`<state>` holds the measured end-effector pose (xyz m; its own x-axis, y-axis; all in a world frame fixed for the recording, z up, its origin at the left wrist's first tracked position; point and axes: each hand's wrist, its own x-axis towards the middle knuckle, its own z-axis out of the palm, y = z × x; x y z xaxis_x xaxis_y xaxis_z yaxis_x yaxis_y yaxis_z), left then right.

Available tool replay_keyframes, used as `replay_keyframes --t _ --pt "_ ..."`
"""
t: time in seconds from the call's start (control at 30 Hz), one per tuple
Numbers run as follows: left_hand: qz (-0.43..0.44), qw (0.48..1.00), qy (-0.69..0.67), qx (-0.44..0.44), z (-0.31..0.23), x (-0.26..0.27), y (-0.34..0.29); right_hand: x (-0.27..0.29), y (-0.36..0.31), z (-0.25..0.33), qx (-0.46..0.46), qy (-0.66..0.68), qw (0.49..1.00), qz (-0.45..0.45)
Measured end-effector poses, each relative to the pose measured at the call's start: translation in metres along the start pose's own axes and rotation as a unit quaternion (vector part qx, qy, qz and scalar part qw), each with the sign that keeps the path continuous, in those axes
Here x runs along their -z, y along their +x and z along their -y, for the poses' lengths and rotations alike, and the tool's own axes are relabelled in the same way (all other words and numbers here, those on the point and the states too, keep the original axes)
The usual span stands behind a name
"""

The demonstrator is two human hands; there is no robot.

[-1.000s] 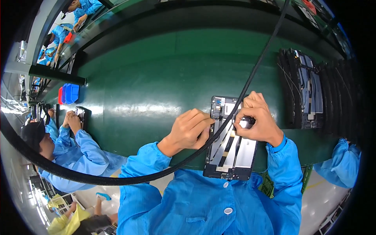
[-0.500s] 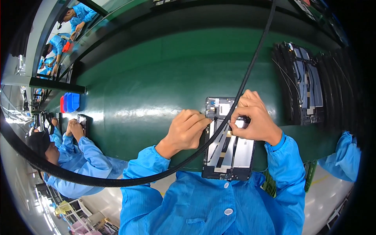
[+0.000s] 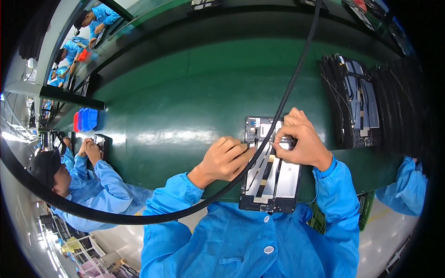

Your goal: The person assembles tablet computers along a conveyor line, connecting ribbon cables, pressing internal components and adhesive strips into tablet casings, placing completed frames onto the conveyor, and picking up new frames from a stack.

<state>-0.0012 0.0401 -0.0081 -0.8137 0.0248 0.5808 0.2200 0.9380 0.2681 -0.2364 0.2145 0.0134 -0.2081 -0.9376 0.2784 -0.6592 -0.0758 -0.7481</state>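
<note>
An opened tablet [image 3: 288, 178] lies before me at the bench's near edge, its black frame, silver inner plate and dark ribbon cables exposed. My left hand [image 3: 225, 157] is at its upper left side, fingers curled and thumb and forefinger closed near the frame. Over the upper right part, my right hand [image 3: 300, 141] pinches thumb against forefinger close to the ribbon cables. Whatever either pinch holds is too small or hidden to make out. A thick black cable [image 3: 296, 69] crosses the view in front of the tablet and partly covers the left fingertips.
Opened tablets [image 3: 359, 99] stand in a dark row on the right of the green bench [image 3: 185, 97]. Blue bins [image 3: 88, 119] and a red one are at the far left. A co-worker [image 3: 99, 194] handles another device there. A green crate [image 3: 366, 211] is below the bench edge.
My left hand has shifted slightly right and down along the tablet's left side. The right hand keeps its pinch in nearly the same place. The whole view has tilted a little.
</note>
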Motion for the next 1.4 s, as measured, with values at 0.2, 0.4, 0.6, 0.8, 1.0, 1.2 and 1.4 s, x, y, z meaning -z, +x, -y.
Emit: replay_keyframes --t 0.2,0.4,0.6,0.8,1.0,1.2,1.4 --pt "0.045 0.997 -0.033 -0.048 -0.005 0.001 0.004 -0.002 0.000 -0.004 0.011 0.006 1.000 -0.028" --pt "0.077 0.993 -0.094 -0.010 -0.020 -0.001 0.013 0.007 -0.001 -0.004 0.012 -0.035 0.998 -0.042" --pt "0.101 0.981 -0.163 -0.009 -0.037 0.000 0.018 0.023 -0.002 0.000 -0.018 -0.049 0.999 -0.013" --pt "0.100 0.978 -0.181 0.040 -0.051 -0.004 0.011 0.036 -0.008 0.000 -0.038 -0.031 0.999 -0.006" --pt "0.056 0.964 -0.233 0.119 -0.064 -0.007 0.018 0.047 -0.013 0.001 -0.120 0.017 0.991 0.064" --pt "0.071 0.978 -0.167 0.098 -0.062 -0.033 0.036 0.051 -0.016 0.000 -0.183 0.054 0.977 0.097" --pt "0.070 0.995 -0.068 0.029 -0.064 -0.042 0.041 0.056 -0.022 -0.010 -0.158 0.102 0.975 0.119"
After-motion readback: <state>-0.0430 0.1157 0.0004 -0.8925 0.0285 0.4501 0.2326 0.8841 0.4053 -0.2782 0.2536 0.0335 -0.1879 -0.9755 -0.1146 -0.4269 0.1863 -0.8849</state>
